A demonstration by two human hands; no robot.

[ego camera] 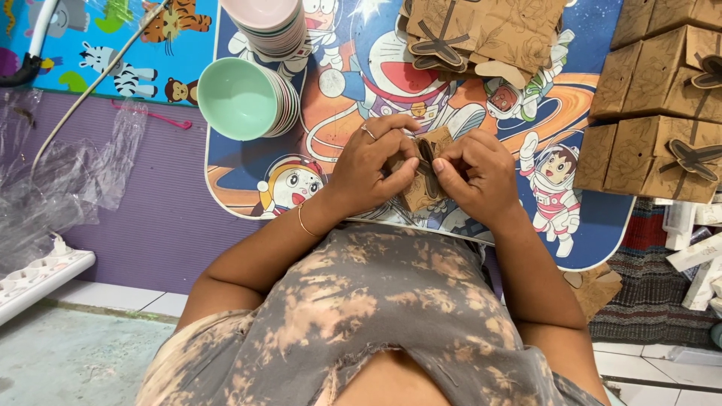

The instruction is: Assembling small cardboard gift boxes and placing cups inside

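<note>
Two sets of fingertips pinch a small brown card box (pixel 423 174) from either side, left hand (pixel 370 167) and right hand (pixel 481 174) steadying it over the cartoon table (pixel 338 113), near stacked bowls (pixel 248 98), flat blanks (pixel 481 34) and finished boxes (pixel 662 113).

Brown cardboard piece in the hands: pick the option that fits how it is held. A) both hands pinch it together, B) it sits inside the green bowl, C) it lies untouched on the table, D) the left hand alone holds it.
A: the left hand and the right hand both close their fingers on the small brown cardboard piece above the cartoon-printed table, away from the green bowl.
</note>
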